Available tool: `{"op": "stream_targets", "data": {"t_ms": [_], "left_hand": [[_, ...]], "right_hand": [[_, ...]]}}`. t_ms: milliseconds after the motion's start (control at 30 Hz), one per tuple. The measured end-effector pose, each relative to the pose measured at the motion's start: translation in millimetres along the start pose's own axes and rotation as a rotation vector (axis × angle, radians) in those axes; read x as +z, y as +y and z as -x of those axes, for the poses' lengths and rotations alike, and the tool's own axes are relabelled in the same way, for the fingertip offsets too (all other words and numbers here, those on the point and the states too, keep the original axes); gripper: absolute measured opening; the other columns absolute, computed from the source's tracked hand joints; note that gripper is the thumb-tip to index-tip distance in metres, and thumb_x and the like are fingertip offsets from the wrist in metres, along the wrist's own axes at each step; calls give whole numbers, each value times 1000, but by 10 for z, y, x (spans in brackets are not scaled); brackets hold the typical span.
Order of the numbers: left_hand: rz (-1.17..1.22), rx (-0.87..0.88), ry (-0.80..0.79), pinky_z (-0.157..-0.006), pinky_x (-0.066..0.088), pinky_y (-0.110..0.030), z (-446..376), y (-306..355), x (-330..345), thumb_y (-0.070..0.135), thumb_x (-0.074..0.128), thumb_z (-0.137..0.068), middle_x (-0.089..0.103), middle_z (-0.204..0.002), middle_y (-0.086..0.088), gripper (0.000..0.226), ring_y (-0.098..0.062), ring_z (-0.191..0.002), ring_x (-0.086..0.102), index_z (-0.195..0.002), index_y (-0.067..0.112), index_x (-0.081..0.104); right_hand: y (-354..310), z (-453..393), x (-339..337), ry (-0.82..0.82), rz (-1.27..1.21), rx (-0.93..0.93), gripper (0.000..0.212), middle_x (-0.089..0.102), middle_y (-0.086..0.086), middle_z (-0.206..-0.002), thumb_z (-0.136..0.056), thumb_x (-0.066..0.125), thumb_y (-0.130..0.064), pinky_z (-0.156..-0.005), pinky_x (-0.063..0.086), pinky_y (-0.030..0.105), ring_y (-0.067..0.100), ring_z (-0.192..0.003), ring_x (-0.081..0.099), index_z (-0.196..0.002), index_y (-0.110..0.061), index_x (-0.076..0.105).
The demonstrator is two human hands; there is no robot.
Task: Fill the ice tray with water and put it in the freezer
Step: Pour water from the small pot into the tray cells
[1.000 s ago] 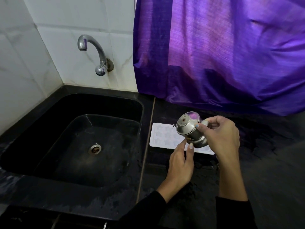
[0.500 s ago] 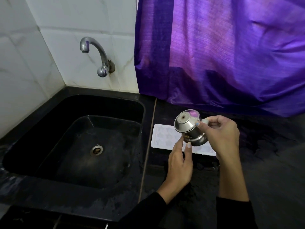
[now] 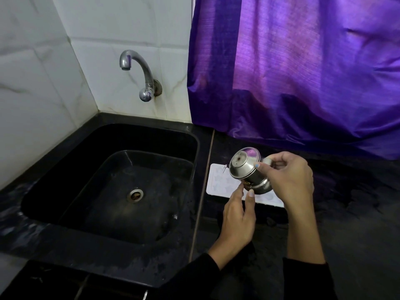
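Pouring step. My right hand (image 3: 287,180) grips the steel jug (image 3: 249,172) by its handle, fingers curled round it. Jug tipped hard over, base turned toward me, mouth down over the tray (image 3: 218,180). My left hand (image 3: 238,215) is below the jug, index and thumb reaching up to the jug's lower rim; the tips touch it or nearly so, more steadying than gripping. Cannot tell for sure.

Tray lies flat on the black counter (image 3: 357,213), just right of the sink (image 3: 108,161), its right half hidden behind the jug and my hands. No stream visible; cannot tell how full the cells are.

Notes on doing it well, as I judge it:
- Jug looks nearly inverted, so it may be almost spent. Refill at the tap (image 3: 138,68) if cells stay dry.
- Work the spout slowly along the rows rather than flooding one spot.
- Stop short of the rims, since the tray must be carried level to the freezer.
- Keep the left fingertips guiding the tilt, clear of the water.

Freezer not in view.
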State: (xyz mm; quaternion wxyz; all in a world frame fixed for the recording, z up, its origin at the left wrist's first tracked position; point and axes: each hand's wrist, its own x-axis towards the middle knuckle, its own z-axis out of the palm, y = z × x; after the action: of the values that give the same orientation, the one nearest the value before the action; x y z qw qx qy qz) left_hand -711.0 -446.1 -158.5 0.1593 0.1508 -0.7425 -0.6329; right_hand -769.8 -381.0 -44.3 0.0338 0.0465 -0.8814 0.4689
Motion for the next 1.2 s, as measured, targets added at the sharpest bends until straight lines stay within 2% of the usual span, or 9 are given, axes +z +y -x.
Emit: {"op": "stream_targets", "data": {"t_ms": [33,133,433,667,833,933,1000,1067,1200], "left_hand": [[-3,-5,-1,-106,40,-43,0,0,-4,67,27,-87,58,-133,-4,70,-19,-127,50,-142,25,42],[-12,-11,2,-108,38,-38,1,-5,-16,68,27,-87,55,-137,5,72,-8,-129,47,-142,24,42],[-20,3,0,-108,38,-34,16,37,-34,66,27,-87,55,-136,8,72,-5,-128,46,-142,22,43],[-31,20,39,-104,40,-26,11,51,-25,53,31,-95,59,-130,13,54,2,-123,48,-137,23,48],[-30,20,79,-98,38,-16,-33,83,-43,39,36,-101,58,-128,15,39,7,-119,48,-136,27,48],[-30,17,98,-105,38,-22,-111,103,-74,37,37,-101,55,-134,10,41,0,-125,47,-138,21,46],[-27,10,132,-109,36,-26,-200,107,-102,38,36,-101,53,-138,5,45,-5,-129,45,-139,16,46],[-28,-12,172,-106,32,-19,-312,131,-138,34,37,-102,50,-142,2,45,-7,-131,43,-141,13,44],[-25,-13,191,-95,28,-9,-546,211,-186,29,36,-102,49,-141,2,43,1,-121,40,-141,12,43]], "right_hand": [[0,0,3,-1,3,0,17,66,-11,-76,-74,79,-36,-79,52,40,14,-80,64,-75,-26,64],[1,2,10,1,13,-5,17,66,-12,-75,-75,79,-36,-76,50,37,13,-79,63,-78,-26,65],[14,-4,8,3,13,-6,17,65,-12,-75,-75,78,-35,-73,48,33,12,-77,62,-78,-27,64],[55,-27,3,-6,-33,-3,17,68,-10,-76,-74,79,-33,-79,53,40,11,-78,65,-73,-25,64],[190,-135,33,-14,-176,38,14,71,-3,-77,-75,79,-26,-81,56,47,17,-74,70,-75,-23,65],[275,-215,47,-25,-323,112,12,71,2,-80,-79,77,-20,-84,57,48,19,-80,69,-80,-18,65],[305,-261,43,-42,-426,157,11,69,4,-80,-82,74,-14,-86,57,45,17,-78,68,-80,-13,64],[324,-301,39,-62,-508,201,10,68,5,-81,-85,71,-11,-85,57,41,14,-76,66,-81,-10,62],[398,-407,59,-93,-620,293,10,68,4,-87,-87,69,-11,-80,57,32,9,-81,65,-84,-8,60]]}}
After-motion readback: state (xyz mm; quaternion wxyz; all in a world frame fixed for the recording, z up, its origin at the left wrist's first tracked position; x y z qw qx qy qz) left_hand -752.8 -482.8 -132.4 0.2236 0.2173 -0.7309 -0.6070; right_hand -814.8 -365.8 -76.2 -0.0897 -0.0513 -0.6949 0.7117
